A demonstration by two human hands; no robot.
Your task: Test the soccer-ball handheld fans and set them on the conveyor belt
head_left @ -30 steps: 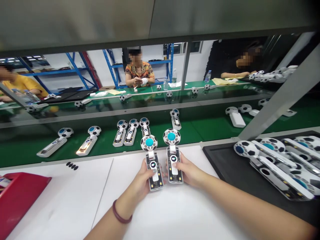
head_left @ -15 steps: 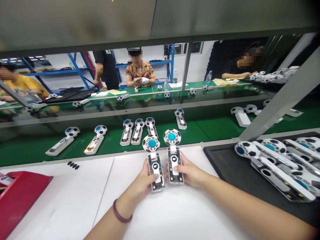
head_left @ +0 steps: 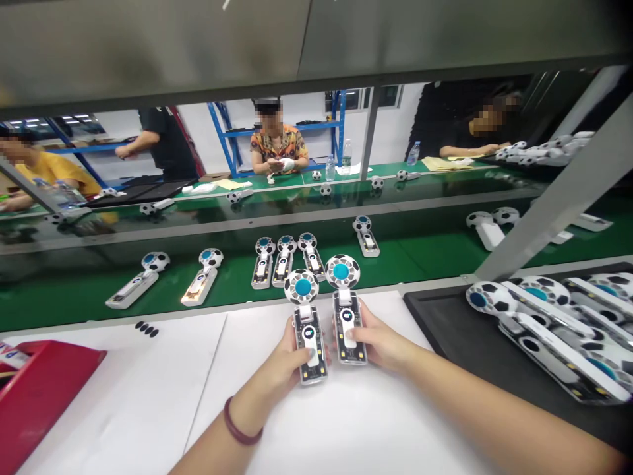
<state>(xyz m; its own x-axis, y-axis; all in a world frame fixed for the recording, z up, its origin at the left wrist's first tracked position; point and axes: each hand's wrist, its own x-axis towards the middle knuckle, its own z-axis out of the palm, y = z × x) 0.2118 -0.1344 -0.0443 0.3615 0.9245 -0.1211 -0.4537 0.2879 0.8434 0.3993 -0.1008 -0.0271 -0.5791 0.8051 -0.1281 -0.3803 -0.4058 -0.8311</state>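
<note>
My left hand [head_left: 289, 359] is wrapped around a handheld fan [head_left: 310, 349] with a soccer-ball-patterned round head, a blue centre and a clear-fronted body showing circuitry. Its thumb lies on the white strip below a small lit display. My right hand [head_left: 378, 340] grips a second fan [head_left: 349, 330] of the same kind, thumb likewise on the white strip. Both are held side by side, heads pointing away from me, above the white work surface [head_left: 376, 415]. The fingers behind the bodies are mostly hidden.
Several similar fans [head_left: 262, 264] lie on the green conveyor belt [head_left: 415, 254]. At right, a black tray [head_left: 445, 330] holds more of them. A red bin [head_left: 54, 389] and several small black ovals [head_left: 147, 329] are at left. A metal post [head_left: 558, 178] slants up at right; co-workers sit across.
The fans on the near belt have shifted right. Both held fans stay almost in place. In the background, a standing person in dark clothes has moved left.
</note>
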